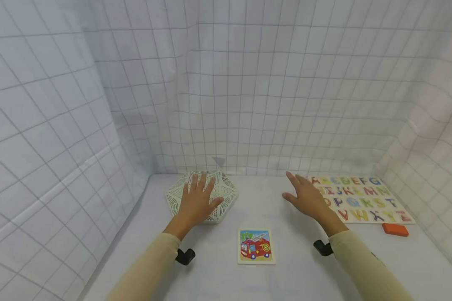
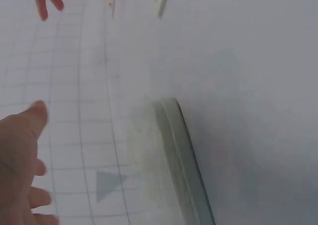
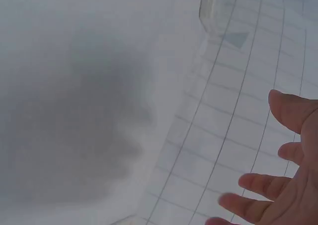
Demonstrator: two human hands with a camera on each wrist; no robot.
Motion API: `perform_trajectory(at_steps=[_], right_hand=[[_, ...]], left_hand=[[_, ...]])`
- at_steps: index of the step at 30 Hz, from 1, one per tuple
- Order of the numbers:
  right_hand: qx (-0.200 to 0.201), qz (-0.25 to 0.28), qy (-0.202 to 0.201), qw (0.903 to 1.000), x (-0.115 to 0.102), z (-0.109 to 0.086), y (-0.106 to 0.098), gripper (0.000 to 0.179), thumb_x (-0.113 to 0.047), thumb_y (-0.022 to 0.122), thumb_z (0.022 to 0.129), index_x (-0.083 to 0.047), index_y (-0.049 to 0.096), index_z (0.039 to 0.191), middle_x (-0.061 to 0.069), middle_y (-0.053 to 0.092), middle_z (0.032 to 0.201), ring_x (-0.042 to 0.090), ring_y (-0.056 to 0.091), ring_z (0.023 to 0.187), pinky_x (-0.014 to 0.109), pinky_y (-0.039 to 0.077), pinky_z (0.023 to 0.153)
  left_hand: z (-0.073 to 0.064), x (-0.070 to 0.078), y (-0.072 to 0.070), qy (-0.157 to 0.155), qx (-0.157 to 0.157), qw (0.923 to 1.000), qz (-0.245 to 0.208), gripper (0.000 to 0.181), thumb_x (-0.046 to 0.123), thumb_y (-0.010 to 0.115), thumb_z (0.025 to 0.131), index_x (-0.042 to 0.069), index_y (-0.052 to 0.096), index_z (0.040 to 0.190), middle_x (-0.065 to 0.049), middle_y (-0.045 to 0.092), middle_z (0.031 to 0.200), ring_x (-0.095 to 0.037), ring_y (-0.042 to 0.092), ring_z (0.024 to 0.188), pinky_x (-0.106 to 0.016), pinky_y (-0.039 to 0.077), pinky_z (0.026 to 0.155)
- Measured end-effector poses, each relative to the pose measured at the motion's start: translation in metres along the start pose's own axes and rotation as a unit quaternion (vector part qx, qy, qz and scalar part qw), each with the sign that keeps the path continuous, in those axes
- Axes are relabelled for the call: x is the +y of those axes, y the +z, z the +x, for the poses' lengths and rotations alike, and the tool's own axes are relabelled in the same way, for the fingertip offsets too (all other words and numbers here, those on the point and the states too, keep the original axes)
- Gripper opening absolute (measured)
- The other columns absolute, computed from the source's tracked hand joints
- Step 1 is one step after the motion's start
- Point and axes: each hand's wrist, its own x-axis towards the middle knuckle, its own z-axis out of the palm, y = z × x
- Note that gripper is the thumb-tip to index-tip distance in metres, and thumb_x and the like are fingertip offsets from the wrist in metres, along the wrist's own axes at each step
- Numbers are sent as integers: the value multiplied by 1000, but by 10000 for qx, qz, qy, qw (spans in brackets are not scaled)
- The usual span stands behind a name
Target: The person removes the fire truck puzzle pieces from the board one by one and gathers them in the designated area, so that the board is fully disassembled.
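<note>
My left hand is spread over a pale green hexagonal basket or lid with a lattice pattern, overlapping it in the head view. In the left wrist view the edge of that lattice piece runs below and beside the hand. My right hand hovers with fingers apart, just left of a white alphabet board with coloured letters. Beneath it in the right wrist view lies a soft shadow on the white surface. Both hands hold nothing. Between the forearms lies a square picture puzzle of a red fire engine.
An orange-red block lies at the near right corner of the alphabet board. White grid-patterned cloth hangs behind the white table and at both sides. Each wrist wears a small black camera mount.
</note>
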Motion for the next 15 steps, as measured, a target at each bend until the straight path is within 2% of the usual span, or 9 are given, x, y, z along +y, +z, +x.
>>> perform_trajectory(at_steps=[3,6,10,15], right_hand=[[-427,927,31,9948,-13,-21,10,73,-34,65,100,-8,32,160,31,46,149,50,52,130,64,48,99],[-1000,1680,291,9803,-27,-40,20,67,-32,69,98,-6,44,154,26,58,135,38,63,114,52,56,91],[-1693,2032,520,9630,-42,-58,30,60,-32,74,93,-7,56,145,10,65,117,19,60,97,38,55,80],[-2030,2118,275,9556,-50,-69,36,56,-30,75,91,-1,61,137,3,62,100,17,54,86,34,47,71]], left_hand=[[-26,23,-2,441,-438,9971,-430,71,57,54,101,13,43,156,-15,35,163,-38,29,152,-59,30,119],[-51,46,-3,895,-1038,9874,-796,65,54,58,100,13,52,150,-10,46,157,-33,41,146,-53,37,116],[-73,70,1,1310,-1701,9729,-863,65,58,58,98,18,54,149,-4,47,157,-29,40,148,-52,37,116],[-79,88,13,1485,-1979,9669,-628,70,64,58,95,26,48,153,-1,38,163,-28,32,152,-56,35,117]])
